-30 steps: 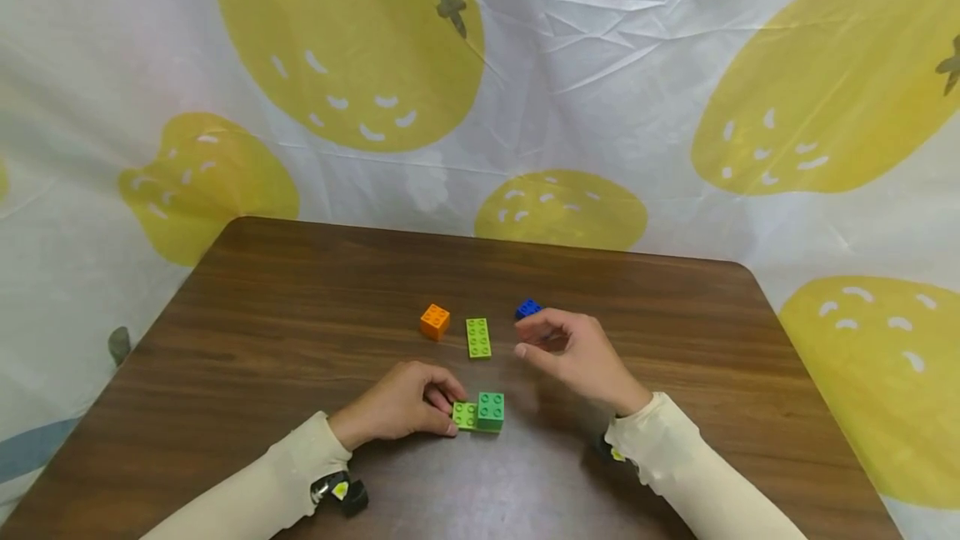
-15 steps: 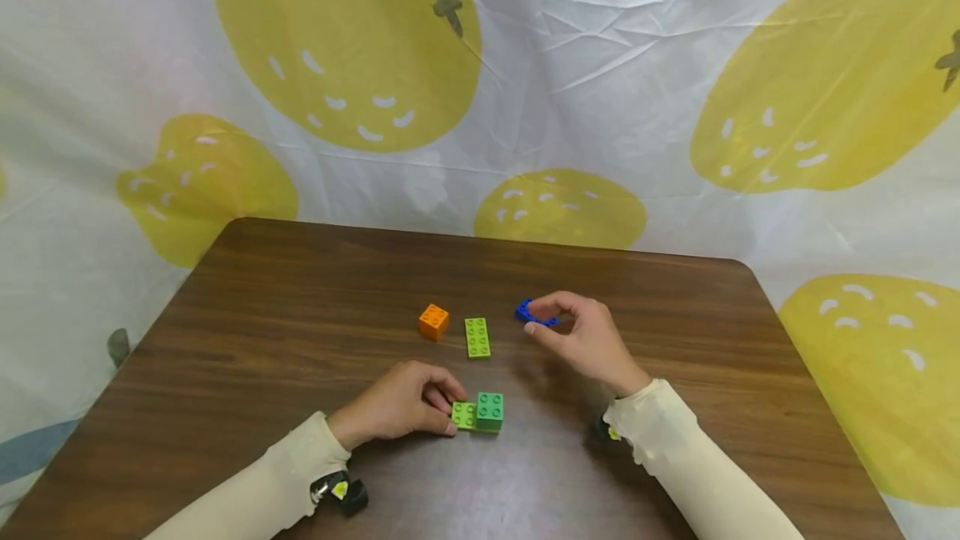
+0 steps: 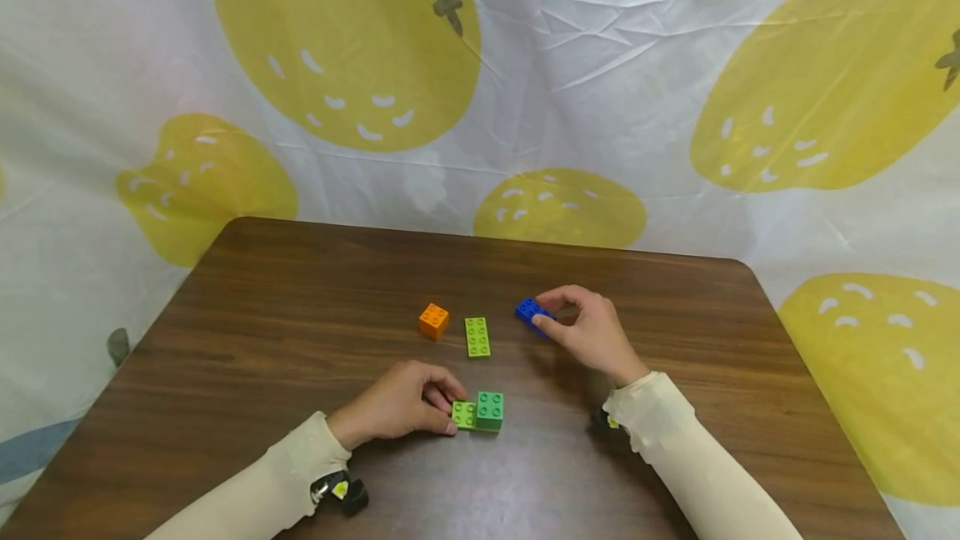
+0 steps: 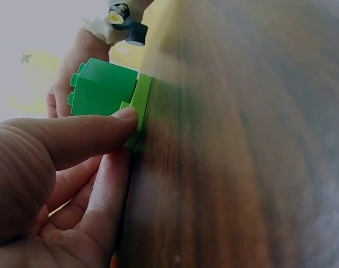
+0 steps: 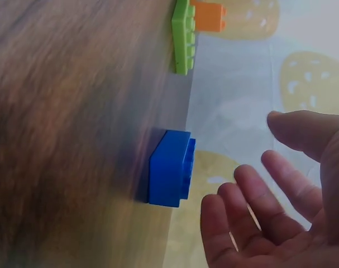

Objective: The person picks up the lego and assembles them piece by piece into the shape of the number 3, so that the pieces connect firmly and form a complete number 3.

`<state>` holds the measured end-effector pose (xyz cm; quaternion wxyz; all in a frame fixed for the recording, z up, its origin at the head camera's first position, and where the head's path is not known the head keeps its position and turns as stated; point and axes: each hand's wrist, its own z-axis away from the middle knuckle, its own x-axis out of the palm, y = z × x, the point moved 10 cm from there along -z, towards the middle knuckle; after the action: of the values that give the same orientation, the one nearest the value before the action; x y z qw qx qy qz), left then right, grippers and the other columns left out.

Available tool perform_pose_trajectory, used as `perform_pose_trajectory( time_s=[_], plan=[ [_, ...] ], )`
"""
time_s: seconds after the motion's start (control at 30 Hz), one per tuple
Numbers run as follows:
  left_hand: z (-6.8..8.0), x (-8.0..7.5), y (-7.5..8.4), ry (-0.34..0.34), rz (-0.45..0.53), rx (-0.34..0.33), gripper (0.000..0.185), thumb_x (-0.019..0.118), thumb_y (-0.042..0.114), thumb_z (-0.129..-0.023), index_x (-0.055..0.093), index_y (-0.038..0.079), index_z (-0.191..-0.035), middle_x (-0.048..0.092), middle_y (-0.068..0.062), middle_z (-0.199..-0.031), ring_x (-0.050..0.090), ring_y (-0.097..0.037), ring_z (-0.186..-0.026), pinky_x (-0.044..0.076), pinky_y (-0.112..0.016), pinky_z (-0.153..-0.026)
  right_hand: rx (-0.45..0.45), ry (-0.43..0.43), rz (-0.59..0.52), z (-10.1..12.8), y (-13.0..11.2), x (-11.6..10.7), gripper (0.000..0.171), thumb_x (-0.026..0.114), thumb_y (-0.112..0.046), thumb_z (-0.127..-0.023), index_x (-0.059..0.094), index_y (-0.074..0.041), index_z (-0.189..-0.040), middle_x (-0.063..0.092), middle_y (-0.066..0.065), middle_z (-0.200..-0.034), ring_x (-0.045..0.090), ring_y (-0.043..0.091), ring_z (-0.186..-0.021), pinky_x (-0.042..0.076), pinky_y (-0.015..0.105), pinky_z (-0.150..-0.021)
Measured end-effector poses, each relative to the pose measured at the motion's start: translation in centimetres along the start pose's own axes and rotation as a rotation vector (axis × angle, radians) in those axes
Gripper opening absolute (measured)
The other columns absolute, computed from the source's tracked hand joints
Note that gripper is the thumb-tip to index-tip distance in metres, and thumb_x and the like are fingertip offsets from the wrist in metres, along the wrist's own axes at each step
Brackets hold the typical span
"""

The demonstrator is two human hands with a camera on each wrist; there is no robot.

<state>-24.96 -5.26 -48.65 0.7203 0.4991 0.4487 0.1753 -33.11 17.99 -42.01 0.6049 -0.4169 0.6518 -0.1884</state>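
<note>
My left hand pinches the left end of a flat lime-green toy building brick on the table between thumb and fingers. A square darker green brick stands on that flat brick's right half; the left wrist view shows this green brick just beyond the thumb. Farther back, my right hand hovers at a blue brick, overlapping its right end in the head view. From the right wrist, the blue brick shows beside my spread right hand, with a gap between them.
A second flat lime-green brick lies in the middle of the brown wooden table. To its left sits a square orange brick. Behind the table hangs a white curtain with yellow fruit prints.
My right hand has moved back and slightly right, uncovering more of the blue brick's left part. The left hand and the bricks have stayed where they were.
</note>
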Motion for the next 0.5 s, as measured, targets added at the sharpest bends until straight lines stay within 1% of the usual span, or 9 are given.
perform_pose_trajectory(
  time_s=[0.1, 0.23, 0.4, 0.5],
  plan=[
    [-0.1, 0.0, 0.0, 0.003, -0.002, -0.004, 0.034, 0.093, 0.012, -0.077, 0.079, 0.015, -0.108, 0.077, 0.004, -0.094, 0.071, -0.006, -0.084, 0.058, -0.021, -0.073, 0.010, -0.005, 0.037, -0.2, 0.4, -0.1, 0.033, 0.083, -0.022, -0.093, 0.076, -0.008, -0.121, 0.077, 0.012, -0.120, 0.072, 0.028, -0.112, 0.064, 0.041, -0.088],
    [-0.2, 0.1, 0.1, 0.003, -0.003, -0.003, 0.034, 0.094, 0.012, -0.077, 0.079, 0.014, -0.108, 0.077, 0.004, -0.094, 0.071, -0.006, -0.084, 0.058, -0.021, -0.074, 0.033, -0.015, 0.078, -0.3, 1.1, -0.1, 0.034, 0.083, -0.025, -0.093, 0.076, -0.010, -0.122, 0.077, 0.010, -0.121, 0.072, 0.029, -0.113, 0.061, 0.048, -0.090],
    [-0.2, 0.2, 0.2, -0.003, 0.007, 0.000, 0.035, 0.094, 0.013, -0.077, 0.079, 0.013, -0.108, 0.078, 0.003, -0.095, 0.070, -0.005, -0.084, 0.058, -0.020, -0.074, 0.061, -0.028, 0.106, -0.3, 1.9, 0.0, 0.035, 0.084, -0.027, -0.092, 0.076, -0.012, -0.123, 0.076, 0.008, -0.121, 0.071, 0.029, -0.114, 0.059, 0.051, -0.095],
    [-0.3, 0.3, 0.3, -0.002, 0.014, 0.001, 0.035, 0.094, 0.013, -0.077, 0.079, 0.013, -0.108, 0.078, 0.003, -0.095, 0.070, -0.005, -0.083, 0.058, -0.020, -0.074, 0.073, -0.038, 0.117, -0.3, 2.1, 0.1, 0.036, 0.084, -0.026, -0.092, 0.075, -0.011, -0.123, 0.076, 0.008, -0.122, 0.071, 0.030, -0.116, 0.057, 0.052, -0.099]
  ],
)
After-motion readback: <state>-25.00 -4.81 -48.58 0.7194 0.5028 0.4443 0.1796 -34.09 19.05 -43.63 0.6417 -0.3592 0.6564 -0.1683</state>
